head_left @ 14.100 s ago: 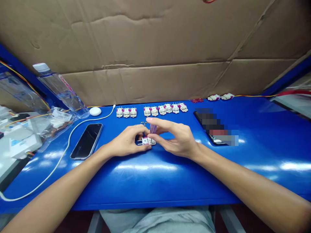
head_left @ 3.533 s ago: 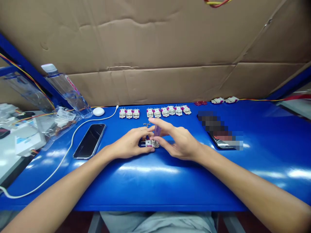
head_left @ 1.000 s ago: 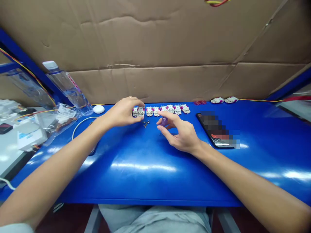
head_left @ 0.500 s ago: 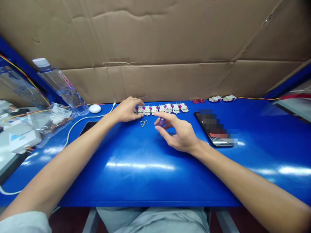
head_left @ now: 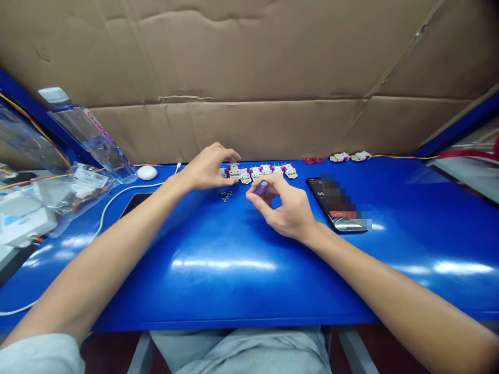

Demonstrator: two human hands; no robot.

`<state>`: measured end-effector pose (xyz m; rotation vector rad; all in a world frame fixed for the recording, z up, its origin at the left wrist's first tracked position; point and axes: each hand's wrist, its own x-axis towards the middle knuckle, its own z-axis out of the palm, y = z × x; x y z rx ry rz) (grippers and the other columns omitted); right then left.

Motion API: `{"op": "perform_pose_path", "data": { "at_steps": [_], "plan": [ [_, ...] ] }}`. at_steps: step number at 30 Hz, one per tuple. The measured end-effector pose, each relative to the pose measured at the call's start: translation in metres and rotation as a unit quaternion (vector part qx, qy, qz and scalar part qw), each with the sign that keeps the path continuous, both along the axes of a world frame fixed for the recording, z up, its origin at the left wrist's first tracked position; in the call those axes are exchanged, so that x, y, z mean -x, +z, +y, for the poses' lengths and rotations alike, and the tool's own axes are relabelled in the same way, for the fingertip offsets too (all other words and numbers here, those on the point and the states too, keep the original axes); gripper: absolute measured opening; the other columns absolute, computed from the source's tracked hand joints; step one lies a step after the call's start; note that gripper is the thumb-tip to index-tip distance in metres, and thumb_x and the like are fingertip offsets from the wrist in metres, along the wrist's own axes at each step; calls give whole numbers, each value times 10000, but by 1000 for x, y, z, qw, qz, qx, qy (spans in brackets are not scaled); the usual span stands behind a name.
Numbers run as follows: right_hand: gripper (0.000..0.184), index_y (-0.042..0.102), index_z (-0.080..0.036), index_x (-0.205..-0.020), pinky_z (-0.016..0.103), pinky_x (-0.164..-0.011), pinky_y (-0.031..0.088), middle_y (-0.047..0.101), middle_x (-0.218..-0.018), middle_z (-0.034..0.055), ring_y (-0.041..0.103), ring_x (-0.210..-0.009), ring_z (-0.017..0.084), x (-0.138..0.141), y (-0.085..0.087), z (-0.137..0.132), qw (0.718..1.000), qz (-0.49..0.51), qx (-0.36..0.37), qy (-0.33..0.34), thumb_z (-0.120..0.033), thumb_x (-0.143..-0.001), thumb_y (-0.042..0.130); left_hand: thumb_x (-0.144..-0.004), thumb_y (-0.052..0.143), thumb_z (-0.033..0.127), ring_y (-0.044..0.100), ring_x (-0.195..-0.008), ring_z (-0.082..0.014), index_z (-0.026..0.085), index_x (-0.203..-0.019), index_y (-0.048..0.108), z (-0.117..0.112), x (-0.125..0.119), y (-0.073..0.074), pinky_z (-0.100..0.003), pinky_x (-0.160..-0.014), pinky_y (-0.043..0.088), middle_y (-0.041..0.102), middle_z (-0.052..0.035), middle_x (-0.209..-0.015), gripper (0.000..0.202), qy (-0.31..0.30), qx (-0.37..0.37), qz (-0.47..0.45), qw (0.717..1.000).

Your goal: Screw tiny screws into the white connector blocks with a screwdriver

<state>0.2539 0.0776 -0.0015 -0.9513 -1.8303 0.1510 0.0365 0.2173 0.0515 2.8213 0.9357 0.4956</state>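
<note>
Row of modules (head_left: 268, 170) ran left-right along the far edge of the bench (head_left: 234, 291). The left hand (head_left: 208, 169) was nearer: fingers (head_left: 228, 155) curled narrow over end module (head_left: 234, 170), grip not discernible. The right hand (head_left: 288, 210), just short of the row, pinched the purple screwdriver (head_left: 261, 187). Screws (head_left: 226, 195) lay between the hands.

Two phones (head_left: 343, 222), one screwdriver (head_left: 262, 187), one bottle (head_left: 83, 130)

A row of modules (head_left: 261, 171) lies along the back of the surface (head_left: 234, 280), before the cardboard wall (head_left: 249, 78); the left hand (head_left: 208, 169) is at its left end, with screws (head_left: 226, 195) just in front; the right hand (head_left: 286, 208), holding a screwdriver (head_left: 261, 188), sits before the row; a phone (head_left: 335, 208) lies right of it; bags (head_left: 78, 140) lean far left.
</note>
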Motion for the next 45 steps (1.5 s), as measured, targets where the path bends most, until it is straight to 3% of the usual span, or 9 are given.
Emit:
{"op": "perform_pose_path", "data": {
  "at_steps": [6, 12, 17, 20, 24, 31, 35, 41, 45],
  "plan": [
    [170, 705, -239, -1195, 365, -903, 704, 838, -1161, 71, 837, -1037, 237, 2, -4, 3, 995, 56, 71, 37, -365, -1086, 672, -867, 721, 469, 719, -1092, -301, 176, -1195, 780, -57, 25, 23, -412, -1010, 538, 784, -99, -1196, 444, -3, -11, -17, 1000],
    [146, 714, -244, -1178, 386, -932, 708, 842, -1154, 67, 836, -1064, 243, 5, -9, 5, 994, 29, 94, 56, -342, -1090, 651, -861, 767, 438, 733, -965, -281, 209, -1105, 784, -102, 44, 11, -371, -853, 537, 776, -89, -1116, 335, -29, 62, 115, 991],
    [175, 713, -237, -1198, 385, -924, 719, 842, -1163, 74, 844, -1037, 236, 4, -8, 2, 993, 21, 99, 64, -362, -1096, 645, -859, 817, 669, 734, -910, -263, 221, -1123, 785, -102, 44, 3, -342, -778, 513, 774, -62, -1046, 521, -37, 99, 117, 987],
    [176, 716, -235, -1208, 369, -920, 723, 843, -1163, 71, 844, -1044, 233, 4, -8, 2, 993, 12, 96, 74, -352, -1094, 649, -838, 828, 692, 735, -932, -260, 241, -1171, 784, -99, 49, 4, -327, -761, 508, 761, -60, -1102, 562, -23, 113, 109, 987],
    [167, 715, -238, -1230, 369, -953, 717, 841, -1192, 70, 838, -1085, 234, 6, -9, 2, 993, -14, 77, 87, -300, -1092, 644, -859, 842, 505, 746, -1073, -273, 258, -1271, 762, -97, 56, 6, -332, -882, 544, 735, -66, -1289, 486, -46, 142, 115, 982],
    [183, 704, -247, -1252, 389, -965, 717, 836, -1218, 68, 839, -1079, 238, 5, -13, 6, 992, -40, 75, 98, -289, -1089, 632, -849, 697, 250, 752, -1028, -261, 228, -1235, 764, -98, 57, 6, -345, -923, 567, 760, -72, -1209, 393, -85, 158, 111, 978],
    [175, 704, -254, -1245, 383, -961, 715, 838, -1212, 65, 835, -1089, 239, 4, -12, 6, 994, -39, 58, 90, -291, -1091, 630, -926, 703, 361, 728, -934, -241, 217, -1127, 767, -100, 52, 1, -327, -811, 542, 766, -71, -1102, 256, -94, 162, 98, 977],
    [159, 710, -246, -1225, 370, -955, 708, 840, -1185, 59, 833, -1082, 234, 3, -8, 4, 995, -39, 36, 80, -279, -1093, 630, -977, 714, 605, 712, -887, -234, 216, -1080, 766, -103, 43, -7, -321, -757, 503, 769, -62, -1023, 406, -84, 166, 71, 980],
    [145, 711, -243, -1220, 349, -953, 698, 844, -1167, 55, 832, -1084, 227, 3, -4, 1, 997, -32, 5, 70, -264, -1094, 642, -1008, 667, 581, 704, -820, -217, 211, -1004, 763, -100, 43, -10, -324, -734, 499, 782, -47, -946, 382, -10, 147, 9, 989]
  ]
}}
